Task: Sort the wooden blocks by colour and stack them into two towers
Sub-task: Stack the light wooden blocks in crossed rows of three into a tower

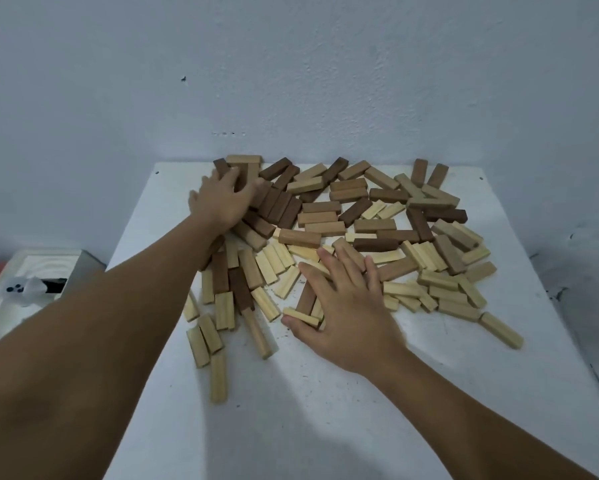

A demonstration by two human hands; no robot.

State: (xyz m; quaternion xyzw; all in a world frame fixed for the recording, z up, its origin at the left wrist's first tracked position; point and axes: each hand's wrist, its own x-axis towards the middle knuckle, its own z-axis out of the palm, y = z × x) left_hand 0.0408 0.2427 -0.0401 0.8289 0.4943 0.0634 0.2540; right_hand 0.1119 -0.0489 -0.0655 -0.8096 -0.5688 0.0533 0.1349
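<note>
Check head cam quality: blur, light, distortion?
Head view: dim, bluish, flat light; soft shadows beneath both arms on the table. Left hand slightly motion-blurred, right hand sharper. Wide-angle stretch at the edges; no glare.

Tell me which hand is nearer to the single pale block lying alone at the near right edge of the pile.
The right hand is nearer: that pale block lies to its right, apart from it. The left hand rests on dark blocks at the far left of the pile.

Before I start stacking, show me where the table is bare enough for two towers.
Bare table lies nearest the person, below the right hand and between both forearms. A smaller bare strip runs along the right edge. The far half is crowded with wooden blocks, where the left hand rests.
</note>
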